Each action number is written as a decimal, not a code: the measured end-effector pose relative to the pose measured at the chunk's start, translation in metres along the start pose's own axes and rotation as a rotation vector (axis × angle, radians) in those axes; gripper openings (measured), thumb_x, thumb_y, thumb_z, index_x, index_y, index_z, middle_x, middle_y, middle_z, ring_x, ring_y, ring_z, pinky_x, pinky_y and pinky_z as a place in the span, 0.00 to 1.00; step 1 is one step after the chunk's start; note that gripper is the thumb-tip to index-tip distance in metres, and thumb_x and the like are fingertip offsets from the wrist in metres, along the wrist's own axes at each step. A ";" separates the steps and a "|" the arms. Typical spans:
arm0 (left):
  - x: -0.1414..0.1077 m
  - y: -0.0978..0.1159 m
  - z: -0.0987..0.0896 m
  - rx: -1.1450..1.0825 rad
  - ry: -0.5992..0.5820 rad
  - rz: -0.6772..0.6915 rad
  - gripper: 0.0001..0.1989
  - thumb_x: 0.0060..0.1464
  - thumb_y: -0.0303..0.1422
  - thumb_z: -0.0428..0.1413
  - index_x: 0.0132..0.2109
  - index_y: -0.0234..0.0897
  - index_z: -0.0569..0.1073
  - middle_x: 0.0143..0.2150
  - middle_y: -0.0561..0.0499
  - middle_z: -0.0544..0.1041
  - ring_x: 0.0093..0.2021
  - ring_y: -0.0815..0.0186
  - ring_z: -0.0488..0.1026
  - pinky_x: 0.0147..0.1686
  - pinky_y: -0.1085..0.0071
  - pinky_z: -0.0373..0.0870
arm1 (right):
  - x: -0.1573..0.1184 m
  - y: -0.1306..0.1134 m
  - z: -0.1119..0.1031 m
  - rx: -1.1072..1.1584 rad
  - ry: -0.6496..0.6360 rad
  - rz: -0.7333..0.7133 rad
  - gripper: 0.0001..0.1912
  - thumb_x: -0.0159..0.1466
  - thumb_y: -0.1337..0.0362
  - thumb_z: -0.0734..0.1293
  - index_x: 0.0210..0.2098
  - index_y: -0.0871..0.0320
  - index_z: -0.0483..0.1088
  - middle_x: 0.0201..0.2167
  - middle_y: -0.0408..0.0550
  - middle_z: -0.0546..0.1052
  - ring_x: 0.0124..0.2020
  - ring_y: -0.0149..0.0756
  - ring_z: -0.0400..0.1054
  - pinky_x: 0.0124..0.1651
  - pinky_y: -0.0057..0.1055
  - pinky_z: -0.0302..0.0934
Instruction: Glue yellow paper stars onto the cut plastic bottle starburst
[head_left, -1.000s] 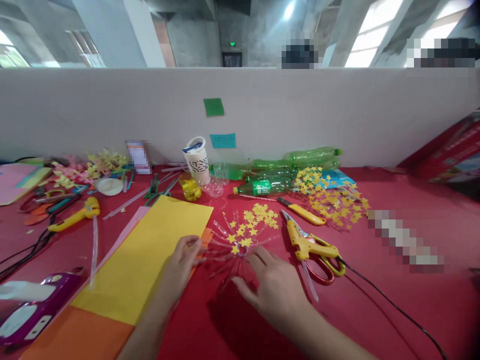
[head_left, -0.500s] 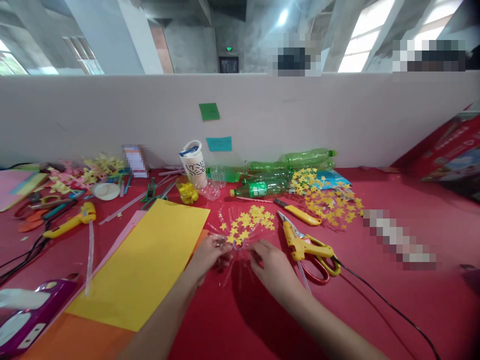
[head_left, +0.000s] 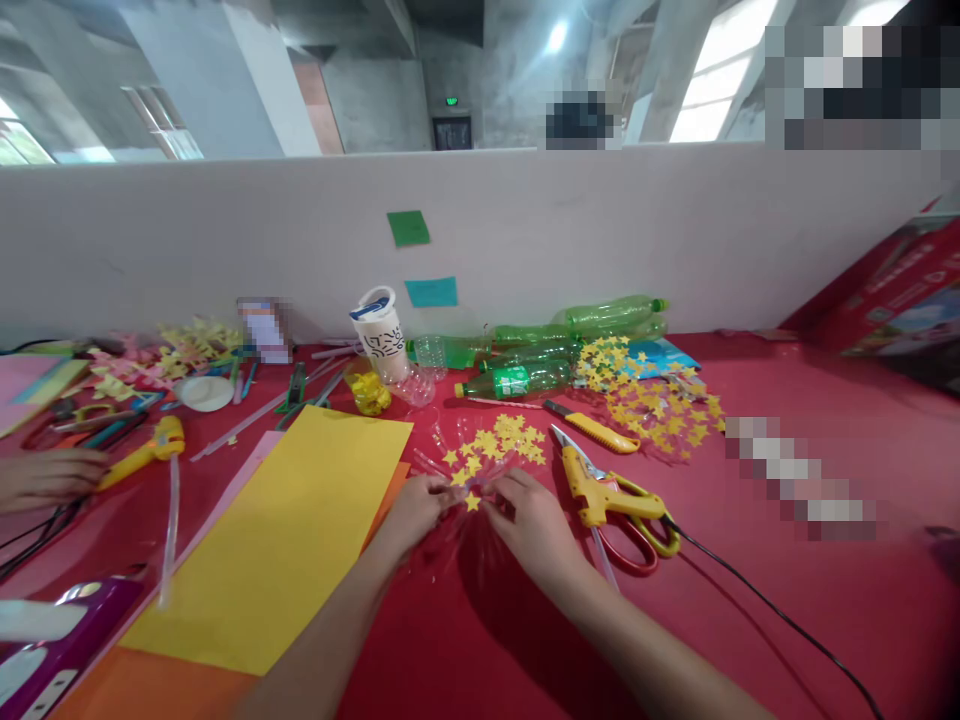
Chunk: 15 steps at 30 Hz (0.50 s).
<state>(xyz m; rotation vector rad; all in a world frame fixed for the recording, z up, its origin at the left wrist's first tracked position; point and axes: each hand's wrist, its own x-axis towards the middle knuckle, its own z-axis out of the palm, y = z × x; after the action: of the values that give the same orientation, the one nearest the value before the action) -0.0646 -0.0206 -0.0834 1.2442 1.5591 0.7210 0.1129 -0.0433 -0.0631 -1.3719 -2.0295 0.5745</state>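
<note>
Between my two hands is a clear plastic bottle piece, cut into thin strips that spread outward. Yellow paper stars sit on its far strips, and one star lies close between my fingertips. My left hand pinches the piece's left side with thumb and fingers. On the right side, my right hand has its fingers closed on the same piece. The near strips are see-through and hard to make out against the red table. To the right of my right hand lie a yellow glue gun and scissors.
Another person's hand is at a second glue gun on the left. Yellow paper lies beside my left arm. Green bottles, a white cup, a utility knife and a star-covered piece lie beyond.
Another person's hand has come in from the left to the second glue gun. The plastic piece has shifted in my fingers, with a star now nearer me. The view has shifted slightly.
</note>
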 end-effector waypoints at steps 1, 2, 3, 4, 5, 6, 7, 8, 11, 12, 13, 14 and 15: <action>0.001 0.000 0.000 0.013 -0.003 0.009 0.14 0.41 0.39 0.58 0.19 0.38 0.63 0.13 0.61 0.57 0.15 0.74 0.52 0.18 0.74 0.47 | 0.001 0.001 0.001 -0.007 -0.001 -0.001 0.07 0.60 0.73 0.65 0.36 0.59 0.74 0.34 0.47 0.74 0.33 0.34 0.69 0.38 0.27 0.61; 0.002 -0.001 0.000 0.025 -0.004 0.016 0.14 0.41 0.39 0.57 0.19 0.38 0.62 0.13 0.61 0.57 0.15 0.74 0.52 0.18 0.74 0.47 | 0.000 0.001 0.001 -0.014 -0.002 -0.002 0.07 0.60 0.73 0.65 0.35 0.59 0.74 0.33 0.47 0.74 0.33 0.34 0.69 0.37 0.27 0.61; 0.003 -0.001 0.000 0.036 -0.002 0.021 0.13 0.42 0.39 0.56 0.19 0.38 0.62 0.14 0.61 0.57 0.16 0.73 0.53 0.19 0.74 0.48 | 0.000 0.002 0.001 -0.022 -0.005 -0.004 0.07 0.60 0.73 0.65 0.34 0.59 0.74 0.33 0.47 0.74 0.33 0.34 0.69 0.37 0.26 0.61; 0.004 -0.002 0.000 0.047 0.000 0.027 0.12 0.42 0.38 0.55 0.19 0.38 0.62 0.14 0.60 0.58 0.16 0.73 0.53 0.19 0.74 0.48 | -0.001 0.002 0.002 -0.030 -0.009 -0.006 0.06 0.60 0.73 0.65 0.34 0.58 0.74 0.33 0.47 0.74 0.32 0.34 0.69 0.36 0.26 0.61; 0.005 -0.002 0.000 0.058 0.004 0.031 0.12 0.42 0.37 0.54 0.19 0.38 0.61 0.15 0.60 0.58 0.17 0.72 0.54 0.20 0.73 0.48 | -0.003 0.003 0.002 -0.039 -0.014 -0.009 0.06 0.61 0.73 0.65 0.33 0.58 0.74 0.33 0.47 0.73 0.32 0.33 0.69 0.36 0.26 0.61; 0.005 -0.003 0.000 0.067 0.009 0.035 0.11 0.42 0.36 0.54 0.19 0.38 0.61 0.15 0.60 0.58 0.17 0.72 0.54 0.20 0.73 0.49 | -0.004 0.004 0.002 -0.048 -0.019 -0.012 0.06 0.61 0.72 0.65 0.33 0.58 0.74 0.32 0.46 0.73 0.31 0.33 0.69 0.35 0.26 0.61; 0.006 -0.003 0.000 0.076 0.015 0.037 0.11 0.42 0.36 0.53 0.19 0.38 0.61 0.15 0.59 0.58 0.17 0.72 0.54 0.20 0.73 0.48 | -0.006 0.004 0.002 -0.056 -0.023 -0.016 0.07 0.61 0.72 0.65 0.33 0.58 0.74 0.32 0.46 0.73 0.31 0.33 0.69 0.34 0.26 0.61; 0.006 -0.003 0.001 0.085 0.022 0.039 0.11 0.41 0.35 0.53 0.19 0.39 0.60 0.15 0.60 0.57 0.17 0.72 0.54 0.20 0.73 0.48 | -0.007 0.005 0.003 -0.062 -0.029 -0.023 0.07 0.61 0.72 0.65 0.33 0.58 0.74 0.32 0.46 0.73 0.31 0.33 0.69 0.34 0.26 0.60; 0.006 -0.002 0.001 0.096 0.041 0.034 0.11 0.41 0.34 0.53 0.18 0.39 0.58 0.14 0.60 0.56 0.17 0.72 0.53 0.20 0.73 0.47 | -0.009 0.007 0.004 -0.074 -0.040 -0.059 0.07 0.62 0.71 0.64 0.33 0.58 0.74 0.33 0.46 0.73 0.33 0.33 0.69 0.36 0.26 0.60; 0.006 -0.002 0.001 0.094 0.042 0.031 0.11 0.41 0.34 0.53 0.18 0.39 0.59 0.14 0.60 0.56 0.17 0.72 0.53 0.20 0.73 0.47 | -0.009 0.007 0.004 -0.079 -0.039 -0.070 0.07 0.62 0.71 0.64 0.33 0.57 0.74 0.33 0.46 0.73 0.34 0.33 0.68 0.37 0.26 0.60; 0.006 -0.002 0.001 0.090 0.042 0.028 0.11 0.41 0.34 0.52 0.18 0.39 0.59 0.14 0.59 0.56 0.17 0.71 0.53 0.20 0.73 0.47 | -0.008 0.007 0.005 -0.084 -0.036 -0.080 0.07 0.62 0.71 0.64 0.32 0.57 0.74 0.32 0.46 0.73 0.34 0.33 0.68 0.37 0.26 0.60; 0.005 -0.001 0.001 0.085 0.041 0.026 0.10 0.41 0.34 0.52 0.18 0.39 0.60 0.14 0.59 0.57 0.16 0.71 0.53 0.20 0.73 0.48 | -0.008 0.007 0.005 -0.090 -0.031 -0.087 0.08 0.62 0.71 0.63 0.32 0.58 0.74 0.32 0.46 0.73 0.34 0.34 0.68 0.38 0.26 0.60; 0.005 0.000 0.001 0.079 0.041 0.025 0.10 0.41 0.34 0.52 0.18 0.39 0.60 0.14 0.59 0.57 0.16 0.71 0.53 0.20 0.73 0.48 | -0.008 0.007 0.006 -0.096 -0.026 -0.092 0.08 0.62 0.71 0.63 0.31 0.58 0.74 0.32 0.47 0.73 0.34 0.34 0.68 0.37 0.26 0.60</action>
<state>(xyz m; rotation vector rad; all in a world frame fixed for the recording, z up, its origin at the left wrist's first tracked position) -0.0639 -0.0161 -0.0857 1.3168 1.6215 0.7108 0.1159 -0.0480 -0.0741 -1.3240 -2.1530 0.4624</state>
